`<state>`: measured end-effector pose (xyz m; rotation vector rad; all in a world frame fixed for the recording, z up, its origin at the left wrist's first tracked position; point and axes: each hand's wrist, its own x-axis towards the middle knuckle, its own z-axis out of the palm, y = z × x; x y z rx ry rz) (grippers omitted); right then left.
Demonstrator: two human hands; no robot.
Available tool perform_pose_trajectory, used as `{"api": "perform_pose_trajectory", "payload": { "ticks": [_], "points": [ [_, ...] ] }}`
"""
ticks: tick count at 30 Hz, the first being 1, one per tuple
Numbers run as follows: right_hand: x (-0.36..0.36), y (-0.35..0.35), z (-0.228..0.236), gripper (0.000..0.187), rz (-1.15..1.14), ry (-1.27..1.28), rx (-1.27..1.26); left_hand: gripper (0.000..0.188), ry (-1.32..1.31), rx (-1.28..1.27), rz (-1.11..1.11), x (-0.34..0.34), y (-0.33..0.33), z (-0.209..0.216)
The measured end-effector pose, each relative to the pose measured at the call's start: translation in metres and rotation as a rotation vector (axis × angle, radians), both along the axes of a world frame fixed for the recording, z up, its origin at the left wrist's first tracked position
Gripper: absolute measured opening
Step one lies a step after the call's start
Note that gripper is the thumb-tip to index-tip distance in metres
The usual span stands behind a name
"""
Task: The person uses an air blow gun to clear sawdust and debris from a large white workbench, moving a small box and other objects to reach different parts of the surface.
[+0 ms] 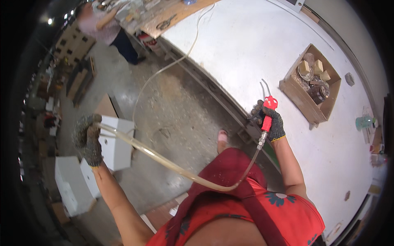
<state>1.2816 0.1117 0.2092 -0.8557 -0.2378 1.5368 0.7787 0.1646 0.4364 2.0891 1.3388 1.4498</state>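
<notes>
In a dark work glove, my right hand (273,121) is wrapped round the red handle of an air blow gun (269,107) at the table's near edge. Its thin bent metal nozzle points away from me over the white tabletop. A clear yellowish air hose (164,159) runs from the gun's metal coupling, sags across my lap and rises to the left. There my gloved left hand (88,139) is closed round the hose, out over the floor. Beyond that hand, a thinner stretch of hose (141,88) loops up onto the table's far end.
On the white table (246,45) stands a cardboard box (303,104) with wooden blocks and round pieces inside. A green plastic bottle (364,122) lies at the right edge. White boxes (72,184) stand on the floor at left. Another person (108,30) works at the far left.
</notes>
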Motion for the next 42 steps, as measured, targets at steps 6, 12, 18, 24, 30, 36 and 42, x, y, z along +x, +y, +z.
{"api": "perform_pose_trajectory", "payload": {
  "ticks": [6,12,18,24,30,36,42],
  "points": [
    [0.014,0.092,-0.059,0.027,-0.201,0.062,0.072,0.016,0.143,-0.133,0.129,0.016,0.103,0.006],
    [0.029,0.195,-0.062,0.026,-0.514,-0.021,0.086,0.02,0.09,-0.438,0.036,-0.001,0.197,-0.086],
    [0.076,0.316,-0.064,0.034,-0.862,-0.155,0.246,0.024,0.029,-0.498,0.02,0.035,0.268,-0.118],
    [0.046,0.305,-0.073,0.064,-0.77,-1.127,0.15,0.027,-0.094,-0.555,-0.064,0.079,0.356,-0.132],
    [-0.01,0.214,-0.049,0.051,-0.354,-1.913,0.225,0.022,-0.121,-0.632,-0.245,0.083,0.424,-0.182],
    [-0.024,0.208,-0.056,0.04,-0.393,-2.055,0.072,0.025,0.337,-0.491,-0.455,0.097,0.422,-0.217],
    [-0.029,0.211,-0.056,0.037,-0.25,-2.182,0.003,0.041,0.375,-0.594,-0.557,0.112,0.411,-0.218]
  ]
}}
